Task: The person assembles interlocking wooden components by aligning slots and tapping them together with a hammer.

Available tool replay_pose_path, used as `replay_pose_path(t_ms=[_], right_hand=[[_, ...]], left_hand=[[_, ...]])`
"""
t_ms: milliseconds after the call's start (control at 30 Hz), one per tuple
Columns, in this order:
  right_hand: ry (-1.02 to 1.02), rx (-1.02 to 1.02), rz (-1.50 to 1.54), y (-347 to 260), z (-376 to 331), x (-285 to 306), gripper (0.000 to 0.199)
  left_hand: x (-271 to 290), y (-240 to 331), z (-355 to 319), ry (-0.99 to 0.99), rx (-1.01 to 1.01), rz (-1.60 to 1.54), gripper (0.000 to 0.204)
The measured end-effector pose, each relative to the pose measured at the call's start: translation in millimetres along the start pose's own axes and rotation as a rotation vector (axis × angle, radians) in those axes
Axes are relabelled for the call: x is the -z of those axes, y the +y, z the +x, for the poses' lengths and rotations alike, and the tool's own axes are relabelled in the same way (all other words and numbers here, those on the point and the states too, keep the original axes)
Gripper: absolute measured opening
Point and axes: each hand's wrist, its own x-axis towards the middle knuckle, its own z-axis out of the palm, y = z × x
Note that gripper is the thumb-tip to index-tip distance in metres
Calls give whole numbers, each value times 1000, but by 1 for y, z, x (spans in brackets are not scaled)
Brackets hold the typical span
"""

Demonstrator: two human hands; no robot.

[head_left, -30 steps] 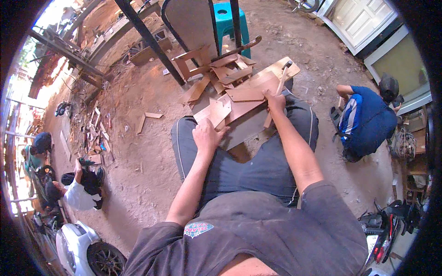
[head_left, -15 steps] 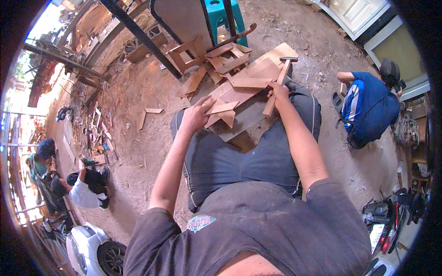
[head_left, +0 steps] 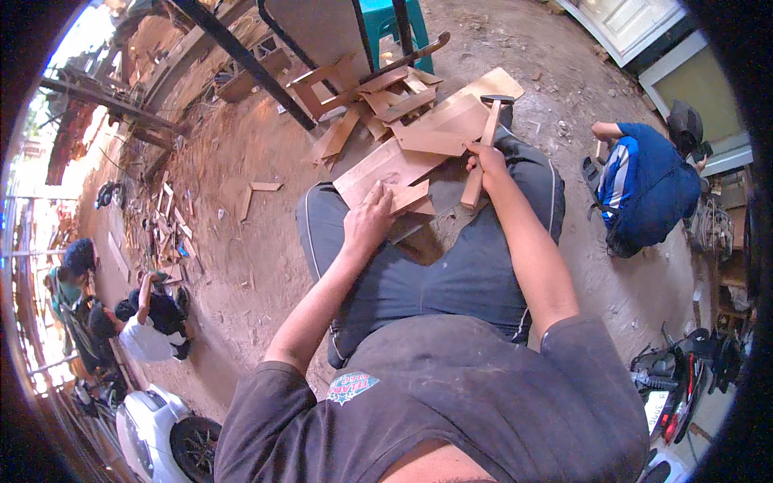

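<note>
A wide light-brown board (head_left: 378,169) lies slanted across my knees. My left hand (head_left: 370,213) rests at its near edge, its fingers closed on a short, angled wooden piece (head_left: 411,196). Part of that piece is hidden under the fingers. In my right hand (head_left: 486,163) is a hammer (head_left: 493,121), gripped partway along its wooden handle, with the dark head pointing away from me. Another flat wooden piece (head_left: 431,142) lies on the board, its right end against my right fingertips; I cannot tell whether they pinch it.
Loose wooden pieces (head_left: 407,105) are heaped beyond the board, beside a dark metal-framed chair (head_left: 318,36) and a teal stool (head_left: 419,44). Scraps (head_left: 173,217) litter the dirt floor at left. One person (head_left: 652,185) crouches at right; others (head_left: 145,334) are at left, near a white vehicle (head_left: 149,427).
My left hand has moved right and toward me with the short piece, uncovering more of the board. The hammer has shifted slightly left and stays in my right hand.
</note>
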Motion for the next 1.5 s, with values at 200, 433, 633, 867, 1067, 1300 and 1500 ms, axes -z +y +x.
replay_pose_path(t_ms=[200,433,633,867,1067,1300,1500], right_hand=[[-35,59,-63,12,-10,-16,13],[-14,66,-44,12,-11,-17,18],[6,103,-45,16,-10,-16,16],[-20,46,26,12,-9,-16,13],[-16,44,96,11,-17,-23,11],[-74,170,-181,10,-38,-39,18],[-184,98,-137,14,-48,-57,20]], left_hand=[[5,11,-5,103,58,-91,55],[8,1,-11,52,22,-72,54],[1,-5,3,70,16,-46,45],[18,-20,10,64,62,-104,49],[18,-27,-3,77,92,-160,52],[18,-34,5,489,246,-475,37],[23,-64,38,364,494,-934,35]])
